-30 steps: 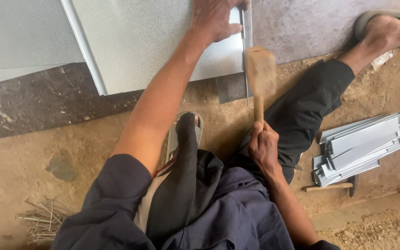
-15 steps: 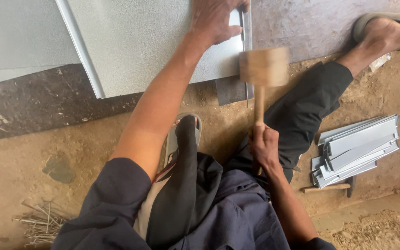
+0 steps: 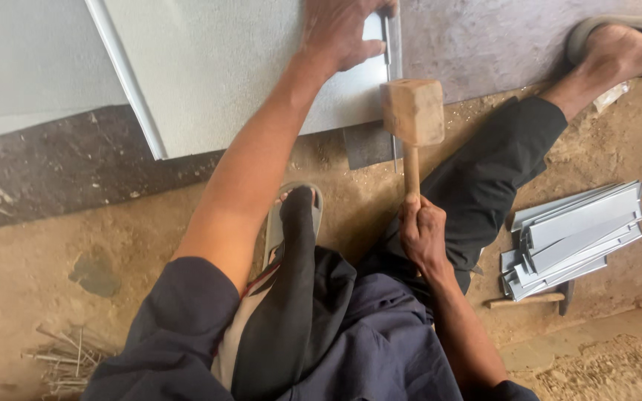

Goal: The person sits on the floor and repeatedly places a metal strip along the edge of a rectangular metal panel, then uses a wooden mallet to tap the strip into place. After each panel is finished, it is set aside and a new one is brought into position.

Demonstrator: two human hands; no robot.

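The metal sheet [image 3: 247,67] runs off the top of view, its right edge just above the mallet [image 3: 412,111]. My left hand [image 3: 339,33] presses flat on that sheet, fingertips cut off. My right hand [image 3: 421,234] grips the mallet's handle, its head over the edge strip [image 3: 392,44]. Metal strips [image 3: 574,238] lie well right of the mallet.

Sandy dirt floor [image 3: 76,245], grey metal sheet [image 3: 224,67], stacked metal strips [image 3: 577,238], loose nails [image 3: 65,360]
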